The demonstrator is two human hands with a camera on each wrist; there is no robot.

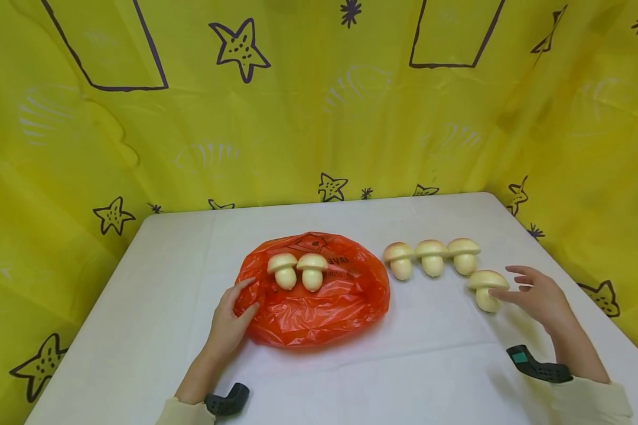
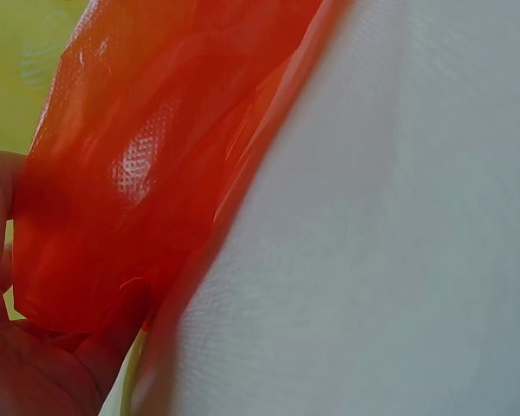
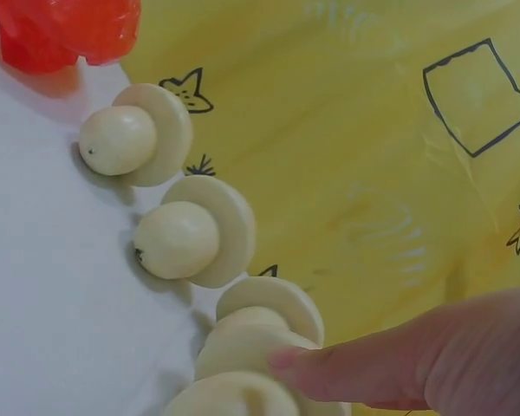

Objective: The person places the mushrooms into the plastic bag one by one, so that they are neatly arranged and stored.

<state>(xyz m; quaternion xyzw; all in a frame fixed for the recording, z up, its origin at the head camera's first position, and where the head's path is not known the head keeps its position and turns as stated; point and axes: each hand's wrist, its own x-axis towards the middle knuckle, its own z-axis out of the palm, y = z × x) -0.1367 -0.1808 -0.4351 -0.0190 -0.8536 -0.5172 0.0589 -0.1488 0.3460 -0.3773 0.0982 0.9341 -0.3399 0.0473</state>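
Pick-up step, likely: right grip (image 1: 541, 297) unclosed at its nearest mushroom (image 1: 487, 280).
Left grip (image 1: 227, 323) holds red bag (image 1: 319, 321) on its right; next move calls for closing right grip.

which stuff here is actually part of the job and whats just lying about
Likely part of the job:
red bag, its edge held by the left hand
two mushrooms in the bag
three mushrooms in a row beside the bag
fourth mushroom, at the right hand's thumb

Just there:
white table
yellow curtain
black device on each wrist
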